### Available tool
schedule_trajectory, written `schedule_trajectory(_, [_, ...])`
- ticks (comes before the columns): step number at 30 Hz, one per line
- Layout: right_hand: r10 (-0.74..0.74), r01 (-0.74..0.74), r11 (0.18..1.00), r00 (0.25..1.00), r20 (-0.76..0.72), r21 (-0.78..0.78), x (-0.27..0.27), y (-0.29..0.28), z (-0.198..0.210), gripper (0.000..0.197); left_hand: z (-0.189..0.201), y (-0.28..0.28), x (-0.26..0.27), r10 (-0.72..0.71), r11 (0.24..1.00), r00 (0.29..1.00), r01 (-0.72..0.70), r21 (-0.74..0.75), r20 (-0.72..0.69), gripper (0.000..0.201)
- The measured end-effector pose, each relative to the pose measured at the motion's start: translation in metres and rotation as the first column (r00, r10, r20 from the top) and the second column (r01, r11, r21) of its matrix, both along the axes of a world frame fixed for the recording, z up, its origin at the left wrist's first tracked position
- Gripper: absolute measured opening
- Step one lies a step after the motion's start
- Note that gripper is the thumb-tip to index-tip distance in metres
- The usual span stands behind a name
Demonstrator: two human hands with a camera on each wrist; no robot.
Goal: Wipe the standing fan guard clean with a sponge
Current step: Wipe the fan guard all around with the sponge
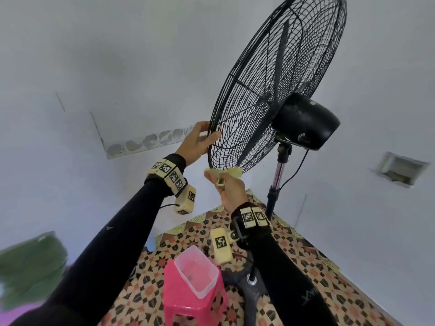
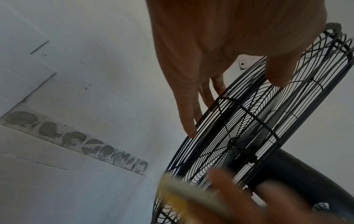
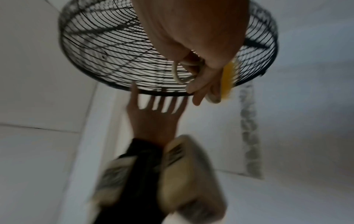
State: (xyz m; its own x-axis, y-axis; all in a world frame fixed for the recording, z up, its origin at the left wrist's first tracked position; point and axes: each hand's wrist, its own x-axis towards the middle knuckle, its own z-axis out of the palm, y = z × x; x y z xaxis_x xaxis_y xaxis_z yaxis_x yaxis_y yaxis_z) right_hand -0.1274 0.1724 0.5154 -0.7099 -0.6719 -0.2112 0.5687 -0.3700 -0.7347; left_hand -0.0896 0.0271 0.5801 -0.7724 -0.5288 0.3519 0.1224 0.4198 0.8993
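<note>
Black fan guard (image 1: 277, 83) standing tilted on its pole, left hand (image 1: 196, 143) bracing the lower rim – fingers straight, thumb resting on the wires, right hand (image 1: 229, 188) gripping a yellow sponge (image 1: 231, 171) – touching the guard's bottom edge, pink stool (image 1: 188, 300) carrying a clear tub (image 1: 200, 271) below.

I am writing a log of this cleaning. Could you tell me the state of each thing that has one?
fan guard: closed around the blades, tilted upward
left hand: fingers straight, touching the guard's rim
right hand: gripping the sponge
sponge: pressed against the guard's bottom edge
clear container: open, standing on the pink stool
</note>
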Motion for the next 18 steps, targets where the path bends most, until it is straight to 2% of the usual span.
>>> schedule_trajectory(3, [0.006, -0.013, 0.997, 0.996, -0.09, -0.075, 0.014, 0.017, 0.014, 0.012, -0.001, -0.001, 0.0, 0.036, 0.998, 0.999, -0.035, -0.043, 0.016, 0.055])
schedule_trajectory(5, [-0.035, 0.025, 0.997, 0.991, -0.129, -0.077, 0.021, 0.025, 0.01, 0.019, -0.002, -0.001, 0.001, 0.042, 0.997, 0.999, -0.041, -0.069, 0.014, 0.055])
schedule_trajectory(7, [-0.059, 0.056, 0.998, 0.993, -0.106, -0.023, 0.021, 0.023, -0.002, 0.022, -0.004, 0.0, 0.0, 0.034, 0.998, 0.999, -0.033, -0.056, 0.008, 0.055])
schedule_trajectory(9, [-0.045, 0.046, 0.998, 0.998, -0.039, 0.029, 0.016, 0.015, -0.011, 0.015, -0.006, 0.002, 0.001, 0.033, 0.998, 0.999, -0.033, -0.047, 0.005, 0.054])
schedule_trajectory(12, [-0.02, 0.019, 0.999, 1.0, -0.008, -0.038, 0.011, 0.011, -0.003, 0.013, -0.004, 0.0, 0.001, 0.06, 0.991, 0.998, -0.058, -0.119, 0.011, 0.055])
schedule_trajectory(14, [0.023, -0.033, 0.988, 0.997, -0.068, -0.152, 0.016, 0.02, 0.009, 0.013, -0.003, -0.003, 0.0, 0.08, 0.984, 0.997, -0.076, -0.159, 0.022, 0.057])
schedule_trajectory(16, [0.035, -0.079, 0.971, 0.981, -0.192, -0.227, 0.019, 0.03, 0.01, 0.02, -0.002, -0.006, -0.001, 0.085, 0.982, 0.996, -0.08, -0.17, 0.02, 0.062])
schedule_trajectory(18, [0.006, -0.064, 0.976, 0.963, -0.268, -0.208, 0.015, 0.037, 0.005, 0.026, -0.004, -0.005, -0.002, 0.077, 0.983, 0.997, -0.073, -0.168, 0.019, 0.06])
